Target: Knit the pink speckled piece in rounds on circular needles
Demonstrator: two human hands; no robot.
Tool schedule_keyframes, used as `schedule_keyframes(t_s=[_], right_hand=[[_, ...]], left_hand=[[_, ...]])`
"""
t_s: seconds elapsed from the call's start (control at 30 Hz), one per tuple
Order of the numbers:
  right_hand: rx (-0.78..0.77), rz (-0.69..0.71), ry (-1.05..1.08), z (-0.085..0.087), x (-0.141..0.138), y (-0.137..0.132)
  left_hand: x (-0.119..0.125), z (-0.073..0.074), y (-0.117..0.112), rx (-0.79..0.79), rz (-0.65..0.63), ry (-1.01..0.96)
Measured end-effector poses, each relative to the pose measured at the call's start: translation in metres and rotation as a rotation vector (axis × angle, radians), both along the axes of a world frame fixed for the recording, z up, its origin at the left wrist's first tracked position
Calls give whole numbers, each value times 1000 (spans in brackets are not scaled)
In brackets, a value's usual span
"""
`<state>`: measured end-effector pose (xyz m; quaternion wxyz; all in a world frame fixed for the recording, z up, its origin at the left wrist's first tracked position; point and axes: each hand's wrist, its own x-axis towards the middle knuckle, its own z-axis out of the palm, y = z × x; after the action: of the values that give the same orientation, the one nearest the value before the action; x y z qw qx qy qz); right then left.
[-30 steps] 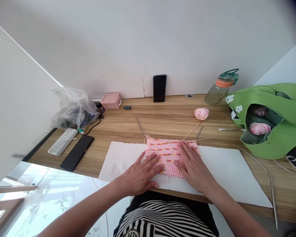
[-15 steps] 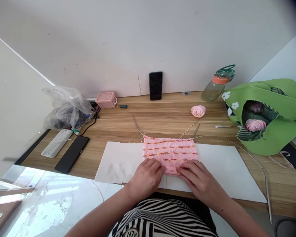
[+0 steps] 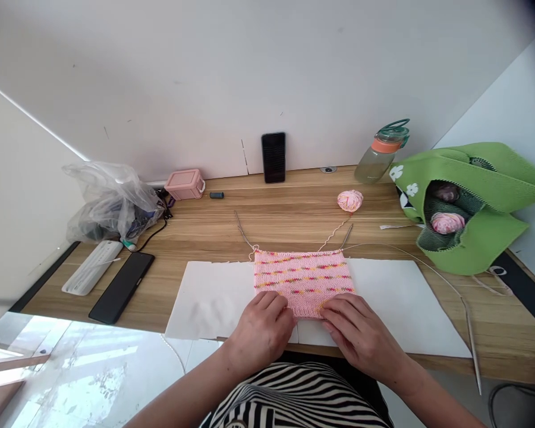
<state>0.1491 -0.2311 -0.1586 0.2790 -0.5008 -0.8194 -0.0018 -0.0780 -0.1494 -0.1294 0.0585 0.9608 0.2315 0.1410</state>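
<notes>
A pink knitted piece [image 3: 304, 278] with coloured flecked rows lies flat on white paper sheets [image 3: 396, 297] on the wooden desk [image 3: 285, 217]. My left hand [image 3: 262, 330] has curled fingers pinching the near edge of the knitted piece at its left. My right hand [image 3: 360, 333] pinches the same edge at its right. Knitting needles on a cable [image 3: 446, 282] hold the far edge of the knitting. A strand runs from there to a pink yarn ball [image 3: 350, 200].
A green bag [image 3: 477, 238] with yarn inside sits at the right. A water bottle [image 3: 381, 153] and an upright phone [image 3: 273, 157] stand by the wall. At the left are a plastic bag [image 3: 109, 202], a pink box [image 3: 185, 184], a dark phone [image 3: 122, 287] and a white remote [image 3: 91, 267].
Both hands slid back from lying flat on the knitting to its near edge, and their fingers curled onto that edge. The knitting now lies mostly uncovered.
</notes>
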Motion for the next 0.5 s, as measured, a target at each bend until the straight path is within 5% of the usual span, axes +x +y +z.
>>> schedule_keyframes(t_s=[0.13,0.3,0.43,0.5], right_hand=[[-36,-37,-185,-1,-1,0],[-149,-30,-305,-4,-2,5],[-197,7,-57,28,-4,4],[-373,81,235,48,-6,-13]], left_hand=[[2,1,0,21,-12,80],[0,-15,-3,-3,-25,243],[-2,-16,-4,-12,-25,234],[-2,-10,-5,-19,-41,212]])
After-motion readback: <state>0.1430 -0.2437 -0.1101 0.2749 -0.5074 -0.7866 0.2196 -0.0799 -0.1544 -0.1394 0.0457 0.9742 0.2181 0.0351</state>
